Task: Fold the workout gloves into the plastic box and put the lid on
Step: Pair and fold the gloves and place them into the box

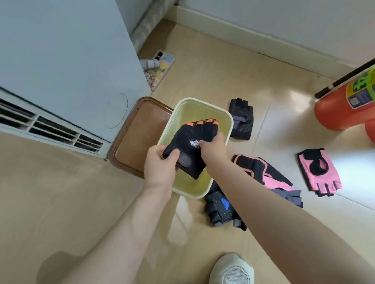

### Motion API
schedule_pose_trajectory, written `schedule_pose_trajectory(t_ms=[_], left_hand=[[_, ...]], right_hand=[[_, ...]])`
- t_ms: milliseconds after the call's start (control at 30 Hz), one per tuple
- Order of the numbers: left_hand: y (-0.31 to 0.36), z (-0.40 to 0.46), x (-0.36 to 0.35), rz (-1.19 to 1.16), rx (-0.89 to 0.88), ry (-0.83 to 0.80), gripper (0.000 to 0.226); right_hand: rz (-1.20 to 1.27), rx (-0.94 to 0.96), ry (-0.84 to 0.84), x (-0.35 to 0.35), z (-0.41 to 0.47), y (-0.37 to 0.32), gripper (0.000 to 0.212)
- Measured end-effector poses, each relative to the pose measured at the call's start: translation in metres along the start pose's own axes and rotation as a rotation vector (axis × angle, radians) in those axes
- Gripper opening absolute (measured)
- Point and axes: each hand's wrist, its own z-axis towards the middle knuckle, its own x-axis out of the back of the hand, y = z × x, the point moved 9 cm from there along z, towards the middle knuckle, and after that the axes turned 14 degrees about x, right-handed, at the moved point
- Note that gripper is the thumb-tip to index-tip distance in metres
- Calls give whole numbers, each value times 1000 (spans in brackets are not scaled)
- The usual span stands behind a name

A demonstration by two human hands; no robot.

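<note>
Nearest the camera, a white shoe (231, 274) stands on the pale floor (55, 203), and both bare forearms reach forward from here. The left hand (159, 167) curls its fingers and thumb round the wrist end of a black glove with orange finger bands (187, 143), pinching the cuff by its strap tab. The right hand (213, 150) grips the same glove along its right edge, fingers bent over the fabric near the oval logo. Together they hold the glove spread flat above the open plastic box (229, 122), which looks bare inside.

Judging from this, the step in hand is folding the first glove; nothing is packed yet. The next move calls for doubling the glove over so it sits small, then lowering it into the box.

To the right of the arms, more gloves wait on the floor: a dark speckled glove with a blue patch (220, 207), a pink and black heap (262, 172) with a grey glove's fingers showing at its near edge, and a single pink glove (318, 172) lying apart. Just beyond the box lies another black glove (240, 118). The brown lid (136, 135) lies on the box's left, partly under its rim, beside a white cabinet (58, 51). A red extinguisher (351, 100) lies at the far right, and a phone (160, 69) near the far wall
</note>
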Motion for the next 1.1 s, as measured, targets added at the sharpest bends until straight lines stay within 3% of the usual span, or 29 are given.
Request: schedule_pose_trajectory(t_ms=[67,167,233,333,400,433,500,567,633,733,867,1033,1100], left_hand=[[8,5,-2,411,-126,128,19],[11,8,-23,883,-260,184,26],[5,10,-33,1037,-229,185,30],[-7,14,-42,1168,-168,160,45],[-8,12,-55,1185,-244,88,50],[-8,7,-64,1150,-296,26,47],[-4,-8,-83,1059,-391,-96,41],[2,-25,-99,917,-472,-181,43],[11,-40,-110,722,-511,-247,42],[16,-51,-120,624,-572,-282,32],[9,-53,-136,685,-539,-338,28],[2,-57,-160,841,-561,-389,25],[-2,-62,-166,869,-580,-404,26]], right_hand=[[-64,-13,16,-6,8,12,39],[-61,-119,60,-15,17,32,45],[-198,-97,0,-21,16,29,46],[-229,185,-138,-14,1,-6,36],[-110,374,-89,23,-13,-24,32],[-69,410,16,54,-18,-21,31],[-21,267,295,119,-20,19,27],[-77,5,424,162,-23,75,23],[-199,-124,334,173,-18,115,24],[-296,-132,264,170,-6,133,30],[-431,-64,288,168,2,122,17],[-348,11,203,166,-12,125,13],[-363,-39,146,164,-17,134,31]])
